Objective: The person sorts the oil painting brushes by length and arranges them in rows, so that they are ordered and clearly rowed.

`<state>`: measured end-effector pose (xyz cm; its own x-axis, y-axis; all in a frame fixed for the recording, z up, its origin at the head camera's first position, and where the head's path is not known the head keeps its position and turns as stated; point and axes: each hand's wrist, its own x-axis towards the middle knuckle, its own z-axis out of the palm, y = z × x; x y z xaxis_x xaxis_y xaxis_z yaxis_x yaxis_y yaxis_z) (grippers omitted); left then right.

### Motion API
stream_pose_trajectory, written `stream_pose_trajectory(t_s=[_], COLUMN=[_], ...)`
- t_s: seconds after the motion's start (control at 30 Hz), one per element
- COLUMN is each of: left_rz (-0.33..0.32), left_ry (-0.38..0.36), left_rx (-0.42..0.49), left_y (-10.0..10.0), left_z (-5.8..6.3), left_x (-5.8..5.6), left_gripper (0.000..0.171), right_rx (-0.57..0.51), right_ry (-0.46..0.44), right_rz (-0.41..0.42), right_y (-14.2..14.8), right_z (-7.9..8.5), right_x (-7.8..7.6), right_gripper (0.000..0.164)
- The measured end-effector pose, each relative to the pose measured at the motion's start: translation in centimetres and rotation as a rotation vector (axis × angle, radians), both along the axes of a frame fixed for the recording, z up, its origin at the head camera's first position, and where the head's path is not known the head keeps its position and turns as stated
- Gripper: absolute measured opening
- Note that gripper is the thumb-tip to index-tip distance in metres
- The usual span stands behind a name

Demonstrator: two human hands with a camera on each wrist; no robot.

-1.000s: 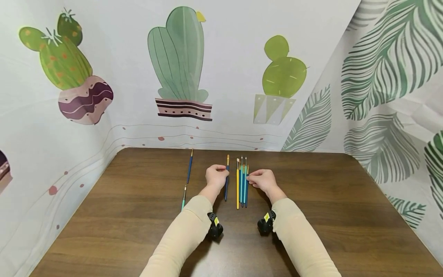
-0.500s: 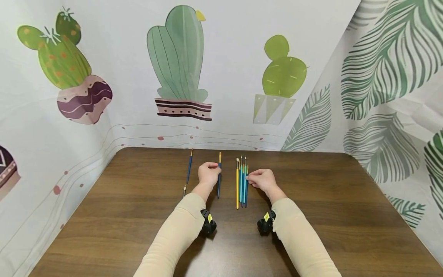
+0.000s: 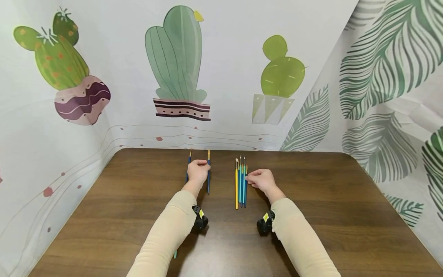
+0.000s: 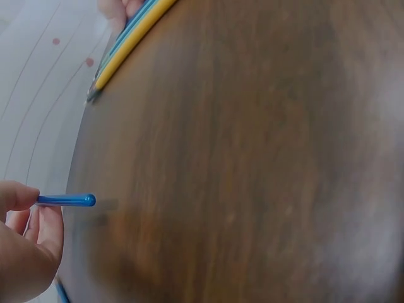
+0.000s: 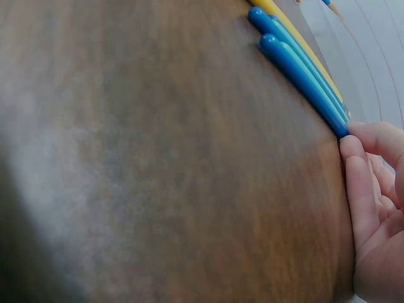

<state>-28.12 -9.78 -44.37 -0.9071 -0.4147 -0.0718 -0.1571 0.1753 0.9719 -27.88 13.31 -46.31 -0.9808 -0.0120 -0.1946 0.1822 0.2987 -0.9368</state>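
Note:
Between thumb and fingertips, my left hand (image 3: 198, 171) pinches a dark blue paintbrush (image 3: 209, 181), bristles toward the back wall. In the left wrist view the rounded blue handle end (image 4: 72, 200) sticks out past the fingers. My right hand (image 3: 262, 180) is at the right side of a bunch of paintbrushes, pinching the outermost dark blue paintbrush (image 3: 245, 192). A yellow paintbrush (image 3: 237, 188) lies along the bunch's left side, with turquoise (image 3: 240, 181) and blue handles between. The right wrist view shows the fingertips (image 5: 351, 146) on the blue handle, hiding its far part.
Another blue paintbrush (image 3: 189, 157) lies left of my left hand, partly covered by it. A turquoise handle end (image 3: 175, 254) shows beside the left sleeve, the rest hidden. The brown wooden table (image 3: 304, 234) ends at a printed cloth backdrop (image 3: 228, 77).
My left hand has moved left and slightly away toward the back, carrying the dark blue paintbrush from near the bunch. The right hand has stayed at the bunch.

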Motion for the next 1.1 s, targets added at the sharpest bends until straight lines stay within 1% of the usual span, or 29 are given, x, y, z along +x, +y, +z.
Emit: stream_pose_trajectory(t_s=[0.2,0.43,0.6,0.87,1.0,1.1], left_rz=[0.024,0.05,0.066,0.083,0.099,0.1], left_ry=[-0.028,-0.011,-0.008,-0.003,0.002,-0.003], left_rx=[-0.002,0.009,0.006,0.035,0.02,0.003], left_y=[-1.0,-1.7,-2.4,-3.7,-4.5,-5.1], left_z=[0.1,-0.3,-0.3,0.1,0.1,0.3], left_x=[-0.1,-0.4,-0.7,-1.1,-1.6,-1.9], left_gripper=[0.018,0.019,0.018,0.021,0.021,0.021], right_rx=[0.021,-0.013,-0.008,0.005,0.005,0.0], right_ry=[-0.002,0.003,0.007,-0.004,-0.009,-0.005], right_rz=[-0.002,0.0,-0.004,-0.006,-0.005,-0.004], right_y=[-0.1,-0.1,-0.1,-0.1,-0.1,-0.1], right_z=[0.0,-0.1,-0.1,0.1,0.2,0.2], right_x=[0.1,0.0,0.1,0.1,0.1,0.2], right_gripper=[0.024,0.026,0.025,0.025,0.025,0.025])
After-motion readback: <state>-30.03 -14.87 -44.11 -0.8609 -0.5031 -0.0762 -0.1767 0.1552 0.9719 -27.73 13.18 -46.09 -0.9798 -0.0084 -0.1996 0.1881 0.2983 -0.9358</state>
